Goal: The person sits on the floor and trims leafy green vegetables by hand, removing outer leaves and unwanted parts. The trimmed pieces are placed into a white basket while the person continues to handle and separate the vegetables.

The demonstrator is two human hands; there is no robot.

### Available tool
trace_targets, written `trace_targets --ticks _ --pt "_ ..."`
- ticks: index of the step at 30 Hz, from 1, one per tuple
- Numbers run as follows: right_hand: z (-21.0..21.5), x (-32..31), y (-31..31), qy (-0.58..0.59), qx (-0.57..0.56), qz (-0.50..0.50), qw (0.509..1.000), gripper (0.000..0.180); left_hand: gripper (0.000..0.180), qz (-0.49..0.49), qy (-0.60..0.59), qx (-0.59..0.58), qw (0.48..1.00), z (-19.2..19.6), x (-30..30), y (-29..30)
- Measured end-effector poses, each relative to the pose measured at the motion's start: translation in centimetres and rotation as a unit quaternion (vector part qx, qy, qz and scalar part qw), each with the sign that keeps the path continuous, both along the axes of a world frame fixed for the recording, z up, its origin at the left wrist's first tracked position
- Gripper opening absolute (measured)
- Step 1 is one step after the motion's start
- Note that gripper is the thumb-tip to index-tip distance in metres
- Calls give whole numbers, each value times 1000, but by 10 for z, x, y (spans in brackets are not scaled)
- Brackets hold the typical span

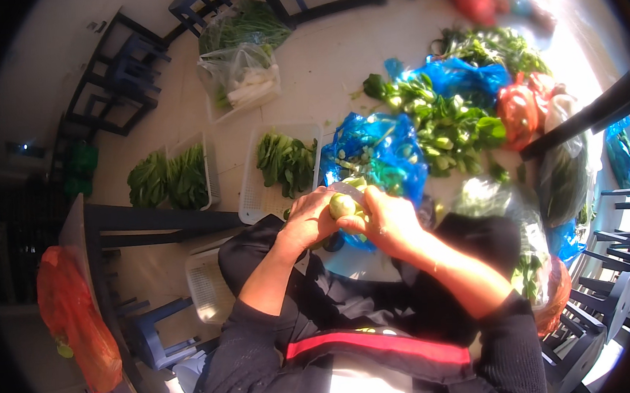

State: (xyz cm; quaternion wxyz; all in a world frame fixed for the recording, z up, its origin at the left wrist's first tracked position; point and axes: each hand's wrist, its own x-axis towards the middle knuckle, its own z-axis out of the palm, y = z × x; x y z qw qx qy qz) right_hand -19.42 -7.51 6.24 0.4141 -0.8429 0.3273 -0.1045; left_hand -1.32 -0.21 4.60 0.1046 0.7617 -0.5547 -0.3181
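While the left hand (309, 218) grips a pale-green vegetable (342, 206), the right hand (391, 220) clasps its right side, near a blue plastic bag (409, 169).

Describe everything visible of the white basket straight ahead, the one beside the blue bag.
The white basket is rectangular, looks like plastic, and has a raised rim and many small openings. It sits upright and open on the pale floor. A bunch of dark leafy greens lies inside, leaving its near part bare. The blue bag is at its right side; whether they touch isn't clear. The left hand blocks the view of its near right corner.
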Motion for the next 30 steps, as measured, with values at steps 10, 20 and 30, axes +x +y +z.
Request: trace_targets --ticks 10,20,30 --pt "-11 0 3 -3 86 -14 996 57 44 -3 -42 14 999 4 -5 -4" --pt "-96 6 24 -25 258 -118 959 73 53 -45 -75 94 992 -84 7 -11" --pt "-70 3 -6 -65 381 -199 901 34 54 0 -99 102 990 -48 10 -11"
